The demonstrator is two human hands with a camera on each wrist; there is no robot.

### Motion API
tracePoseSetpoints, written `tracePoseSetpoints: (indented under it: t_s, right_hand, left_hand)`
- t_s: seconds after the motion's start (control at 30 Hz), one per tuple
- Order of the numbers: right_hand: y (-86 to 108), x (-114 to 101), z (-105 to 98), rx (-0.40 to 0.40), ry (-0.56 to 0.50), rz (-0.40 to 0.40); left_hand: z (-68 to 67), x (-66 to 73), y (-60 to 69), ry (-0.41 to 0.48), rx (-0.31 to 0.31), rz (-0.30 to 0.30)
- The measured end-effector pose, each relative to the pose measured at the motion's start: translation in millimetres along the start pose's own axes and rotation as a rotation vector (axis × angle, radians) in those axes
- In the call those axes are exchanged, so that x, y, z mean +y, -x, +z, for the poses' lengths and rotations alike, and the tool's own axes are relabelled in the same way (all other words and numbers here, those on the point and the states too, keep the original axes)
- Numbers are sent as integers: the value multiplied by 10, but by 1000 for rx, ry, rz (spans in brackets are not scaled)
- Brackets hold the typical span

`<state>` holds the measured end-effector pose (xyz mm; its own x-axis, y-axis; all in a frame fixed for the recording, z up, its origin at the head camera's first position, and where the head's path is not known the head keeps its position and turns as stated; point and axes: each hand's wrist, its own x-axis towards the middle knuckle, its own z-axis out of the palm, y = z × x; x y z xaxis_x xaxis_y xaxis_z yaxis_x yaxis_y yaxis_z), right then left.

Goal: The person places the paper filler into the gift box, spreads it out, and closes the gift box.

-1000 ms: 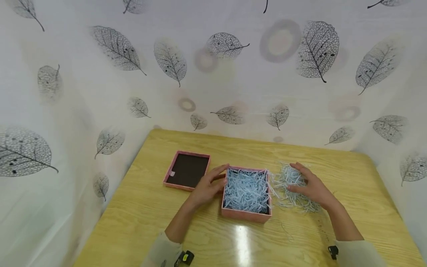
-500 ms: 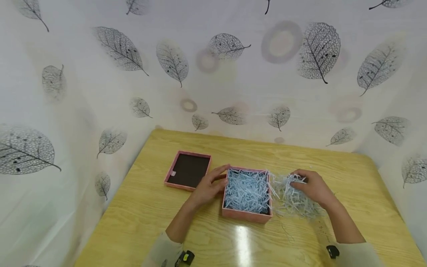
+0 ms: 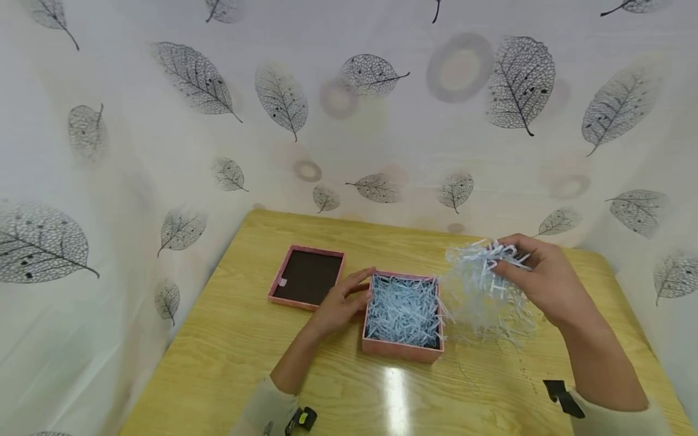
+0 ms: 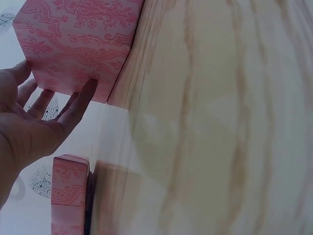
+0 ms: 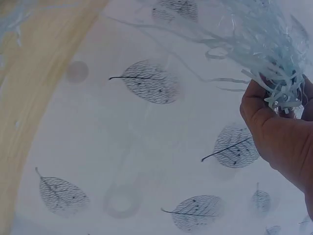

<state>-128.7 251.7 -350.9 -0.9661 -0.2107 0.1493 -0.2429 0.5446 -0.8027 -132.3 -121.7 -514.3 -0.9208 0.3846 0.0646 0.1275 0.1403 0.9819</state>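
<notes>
A pink box filled with pale blue shredded paper stands mid-table. My left hand touches its left side with spread fingers; in the left wrist view the fingertips of that hand rest against the patterned pink box wall. To the right of the box, my right hand pinches a loose clump of paper shreds above the table, strands hanging down. The right wrist view shows the shreds bunched between thumb and fingers of the right hand.
The pink lid, its dark inside facing up, lies left of the box, close to the left hand. A few thin strands lie on the wooden table right of the box. A leaf-patterned sheet hangs behind and beside the table.
My right hand has closed on the shreds beside the box and lifted them up off the table, moving slightly right. The left hand and the box have stayed in place.
</notes>
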Motion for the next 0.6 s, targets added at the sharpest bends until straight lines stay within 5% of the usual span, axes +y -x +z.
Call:
tracePoseSetpoints:
  t_s: [0.33, 0.6]
  right_hand:
    - [52, -509, 148, 33, -255, -110]
    - [0, -533, 627, -51, -144, -123]
  left_hand:
    - [-4, 2, 10, -5, -2, 0]
    - [-4, -27, 3, 13, -9, -5]
